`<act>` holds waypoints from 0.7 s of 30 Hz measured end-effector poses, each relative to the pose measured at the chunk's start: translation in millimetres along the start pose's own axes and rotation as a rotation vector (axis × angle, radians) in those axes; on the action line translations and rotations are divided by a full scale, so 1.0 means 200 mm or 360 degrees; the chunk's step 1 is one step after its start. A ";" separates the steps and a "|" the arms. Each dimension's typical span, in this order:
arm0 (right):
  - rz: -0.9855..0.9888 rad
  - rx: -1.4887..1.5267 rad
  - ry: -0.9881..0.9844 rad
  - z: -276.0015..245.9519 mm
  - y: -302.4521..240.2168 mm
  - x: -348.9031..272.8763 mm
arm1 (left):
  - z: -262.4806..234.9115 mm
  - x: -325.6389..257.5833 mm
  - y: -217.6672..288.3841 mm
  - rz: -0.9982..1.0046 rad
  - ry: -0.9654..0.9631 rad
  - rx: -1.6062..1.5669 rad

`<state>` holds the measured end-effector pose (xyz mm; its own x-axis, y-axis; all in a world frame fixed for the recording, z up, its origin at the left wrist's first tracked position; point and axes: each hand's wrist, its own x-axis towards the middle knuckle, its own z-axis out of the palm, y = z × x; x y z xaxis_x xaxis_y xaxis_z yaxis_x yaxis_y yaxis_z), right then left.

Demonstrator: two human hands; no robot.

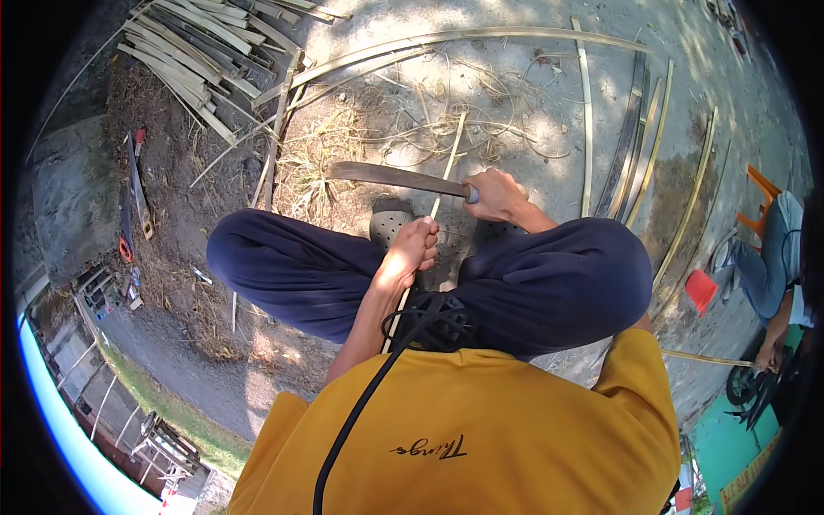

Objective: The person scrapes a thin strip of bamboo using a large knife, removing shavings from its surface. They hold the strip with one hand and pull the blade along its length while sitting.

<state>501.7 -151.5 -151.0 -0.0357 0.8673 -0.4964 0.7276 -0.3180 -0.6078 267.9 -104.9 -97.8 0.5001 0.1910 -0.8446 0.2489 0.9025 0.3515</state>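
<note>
A thin pale bamboo strip [448, 165] was held upright-ish btw. the knees, running from the lap up over the sandy ground [549, 172] w/ its far end among dry shavings. It was pinched low down by the left hand [412, 249], fingers closed tight round it. A long grey-bladed machete w/ a dark handle [390, 178] was gripped by the right hand [498, 196], fist fully shut on the handle, blade lying across the strip & pointing to the person's left.

To be done well, the blade prob. should be kept shallow against the strip & pushed away from the body, w/ the holding hand kept behind the edge; exact contact pt. could not be told.

Dark blue trousers [292, 266] were seen on crossed legs, grey perforated clogs [388, 225] below the hands. More split bamboo laths [635, 146] lay to the right, a stack of cut slats [193, 60] at upper left. Another person's sleeve & an orange stool [762, 196] were seen at far right.
</note>
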 end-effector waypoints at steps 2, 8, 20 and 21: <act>0.0129 -0.0031 0.0014 0.01 0.06 0.06 | 0.02 0.01 -0.02 -0.0002 0.0035 0.0031; 0.0375 0.0165 0.0169 -0.11 0.22 0.21 | 0.02 0.01 0.03 -0.0046 -0.0031 -0.0021; 0.0263 0.0176 0.0178 -0.04 0.22 0.17 | -0.03 0.05 0.05 -0.0298 -0.0290 -0.0552; 0.0218 0.0259 0.0246 -0.03 0.22 0.19 | -0.04 0.05 0.06 -0.0304 -0.0316 -0.0578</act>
<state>535.9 -130.4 -193.5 0.1697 0.8562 -0.4880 0.5985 -0.4830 -0.6392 269.4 -88.5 -105.4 0.6317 -0.0377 -0.7743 0.0631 0.9980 0.0029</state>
